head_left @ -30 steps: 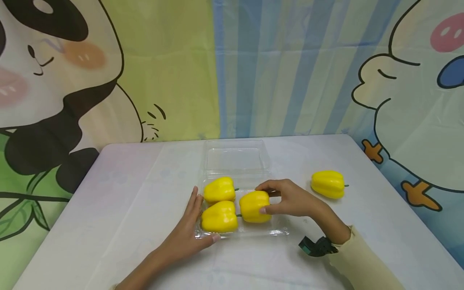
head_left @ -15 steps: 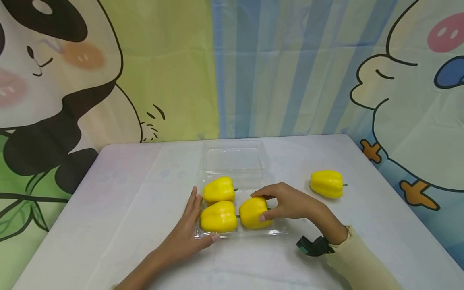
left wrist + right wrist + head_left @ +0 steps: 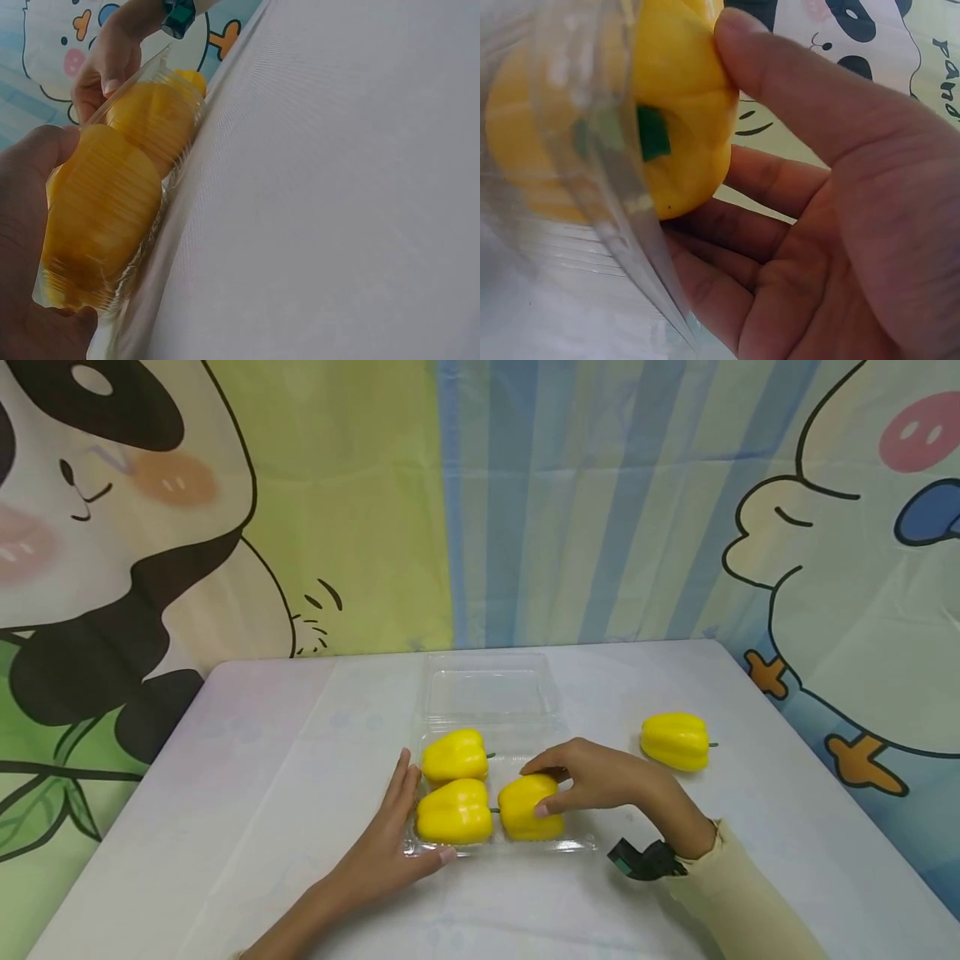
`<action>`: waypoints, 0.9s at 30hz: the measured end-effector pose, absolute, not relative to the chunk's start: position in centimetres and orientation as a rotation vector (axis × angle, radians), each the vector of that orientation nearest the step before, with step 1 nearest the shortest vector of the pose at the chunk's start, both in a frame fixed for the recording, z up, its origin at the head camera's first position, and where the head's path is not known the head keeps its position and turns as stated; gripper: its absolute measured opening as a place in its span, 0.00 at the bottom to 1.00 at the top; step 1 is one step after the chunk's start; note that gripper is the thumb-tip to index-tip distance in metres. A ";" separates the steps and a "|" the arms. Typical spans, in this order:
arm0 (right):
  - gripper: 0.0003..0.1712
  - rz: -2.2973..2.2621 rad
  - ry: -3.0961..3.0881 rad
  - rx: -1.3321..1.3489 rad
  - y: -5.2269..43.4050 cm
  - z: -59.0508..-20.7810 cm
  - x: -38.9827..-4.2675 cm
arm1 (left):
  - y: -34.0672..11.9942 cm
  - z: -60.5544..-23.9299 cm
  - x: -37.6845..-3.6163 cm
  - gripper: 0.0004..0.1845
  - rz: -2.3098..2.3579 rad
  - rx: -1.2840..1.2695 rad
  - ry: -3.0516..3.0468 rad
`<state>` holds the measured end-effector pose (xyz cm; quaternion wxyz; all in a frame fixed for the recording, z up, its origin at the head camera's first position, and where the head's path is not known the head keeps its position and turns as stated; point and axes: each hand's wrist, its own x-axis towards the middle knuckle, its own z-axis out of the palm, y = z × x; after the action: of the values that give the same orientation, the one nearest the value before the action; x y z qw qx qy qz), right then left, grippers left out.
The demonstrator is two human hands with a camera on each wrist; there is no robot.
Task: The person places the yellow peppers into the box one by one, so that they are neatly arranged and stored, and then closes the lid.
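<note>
While the right hand (image 3: 600, 777) curls thumb and fingers round a yellow pepper (image 3: 529, 807) in the near corner of the clear tray (image 3: 581, 842), the head view shows the left hand (image 3: 390, 843) laid flat, fingers straight, against the tray's far side from it, bracing the wall. Two more peppers (image 3: 454, 783) sit between the hands; a loose pepper (image 3: 675, 741) lies well beyond the right hand on the table (image 3: 262, 777). Releasing is best done only once the fruit rests on the tray floor, I judge, with the brace kept firm (thin plastic slides easily).

From the left wrist, the palm (image 3: 30, 225) touches the tray wall, peppers pressed close inside.

From the right wrist, the thumb (image 3: 795, 82) pinches the pepper's stem end, green stalk (image 3: 654, 132) toward the palm; easing the fingers out sideways should avoid snagging the rim.
</note>
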<state>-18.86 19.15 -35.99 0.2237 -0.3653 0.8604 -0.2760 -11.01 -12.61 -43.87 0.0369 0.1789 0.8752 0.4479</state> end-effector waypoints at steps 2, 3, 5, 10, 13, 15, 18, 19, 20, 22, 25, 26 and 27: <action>0.30 -0.756 2.364 -1.009 19.1 -35.9 -18.9 | -12.6 -43.9 -11.0 0.63 1.380 0.551 2.686; 0.29 -0.757 2.359 -1.004 19.1 -35.9 -18.9 | -12.6 -43.9 -11.0 0.63 1.381 0.549 2.683; 0.29 -0.758 2.359 -0.996 19.1 -35.9 -18.9 | -12.6 -43.9 -11.0 0.63 1.382 0.549 2.681; 0.31 -0.792 2.361 -0.989 19.1 -36.0 -19.0 | -12.5 -43.8 -11.0 0.63 1.374 0.535 2.681; 0.30 -0.854 2.371 -0.977 19.1 -36.2 -19.0 | -12.5 -43.9 -11.0 0.63 1.379 0.533 2.678; 0.29 -0.895 2.403 -0.978 19.3 -36.3 -19.0 | -12.5 -43.9 -11.0 0.63 1.383 0.530 2.676; 0.26 -0.978 2.471 -1.008 19.8 -36.4 -19.0 | -12.5 -44.0 -11.0 0.63 1.384 0.524 2.668; 0.24 -1.006 2.500 -1.018 20.0 -36.3 -19.0 | -12.5 -44.0 -11.0 0.63 1.382 0.524 2.668; 0.23 -1.038 2.526 -1.030 20.2 -36.3 -19.0 | -12.4 -44.0 -11.0 0.62 1.377 0.523 2.669; 0.19 -1.097 2.576 -1.054 20.7 -36.2 -19.0 | -12.4 -44.0 -11.0 0.62 1.371 0.528 2.671; 0.16 -1.165 2.626 -1.075 21.4 -36.1 -19.0 | -12.4 -44.0 -11.0 0.62 1.367 0.532 2.681; 0.15 -1.181 2.635 -1.080 21.6 -36.1 -19.0 | -12.5 -44.1 -11.0 0.62 1.369 0.533 2.681; 0.15 -1.192 2.643 -1.081 21.8 -36.2 -19.1 | -12.5 -44.1 -11.0 0.62 1.371 0.531 2.679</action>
<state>-19.08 21.79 -36.18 0.0233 -0.3493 0.8539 -0.3851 -11.02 -12.48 -44.06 0.0426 0.1735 0.8759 0.4482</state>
